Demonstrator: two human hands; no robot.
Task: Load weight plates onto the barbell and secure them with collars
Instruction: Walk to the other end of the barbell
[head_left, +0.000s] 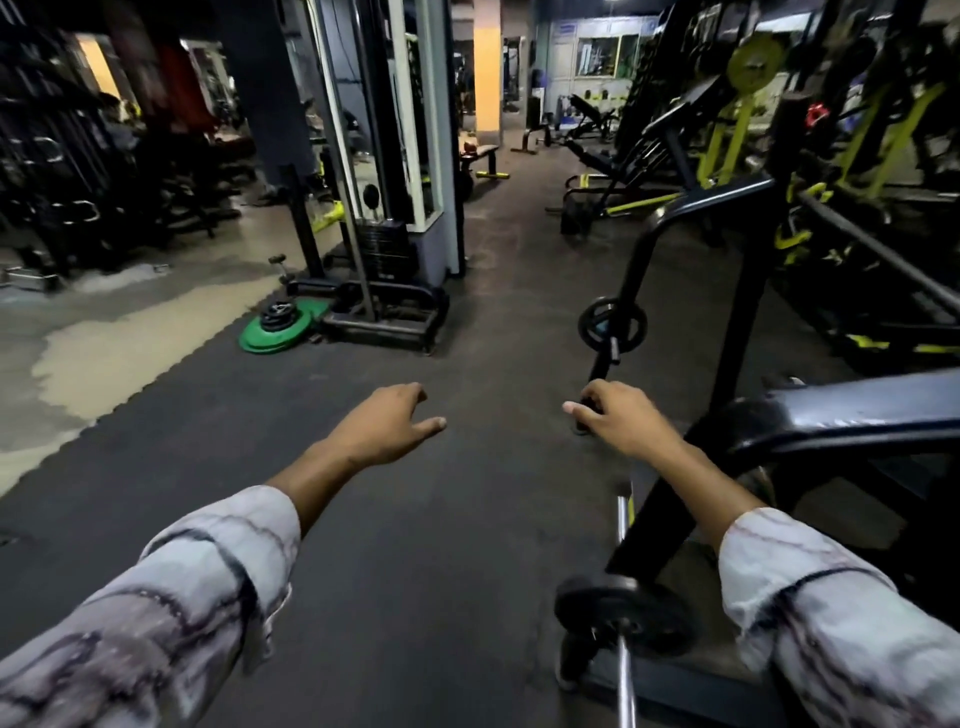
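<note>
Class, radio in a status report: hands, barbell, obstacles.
Left hand open, empty. Right hand gripping barbell. Black plate on near end, another far end. Rack frame close alongside.
</note>
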